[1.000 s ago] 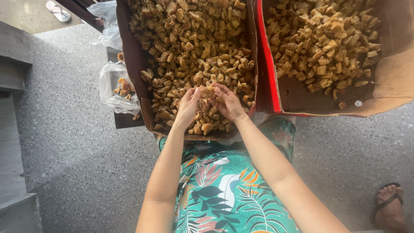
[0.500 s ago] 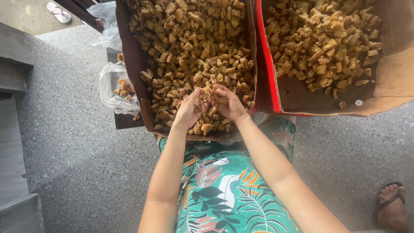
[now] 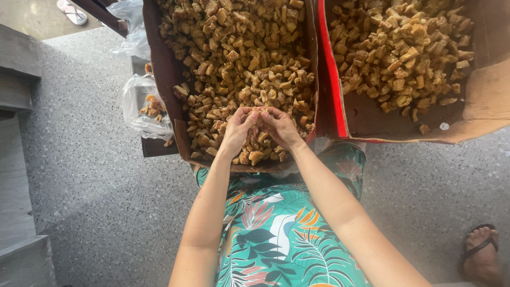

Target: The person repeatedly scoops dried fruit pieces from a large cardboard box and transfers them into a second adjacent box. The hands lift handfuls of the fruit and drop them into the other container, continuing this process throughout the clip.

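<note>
A cardboard box (image 3: 166,69) in front of me is full of brown, crispy fried chunks (image 3: 239,58). Over its near end, my left hand (image 3: 237,132) and my right hand (image 3: 281,127) meet, fingertips together, pinching one small brown chunk (image 3: 258,111) between them. Both hands hover just above the heap. A second cardboard box (image 3: 491,106) with a red edge sits to the right, holding more of the same chunks (image 3: 404,53).
A clear plastic bag (image 3: 143,106) with a few chunks lies left of the box. Grey speckled floor (image 3: 90,202) surrounds me. My lap in a green leaf-print garment (image 3: 276,234) is below. A foot in a sandal (image 3: 481,255) is at lower right.
My hands have lifted from digging in the heap and drawn together, holding a chunk between the fingertips a little higher over the box.
</note>
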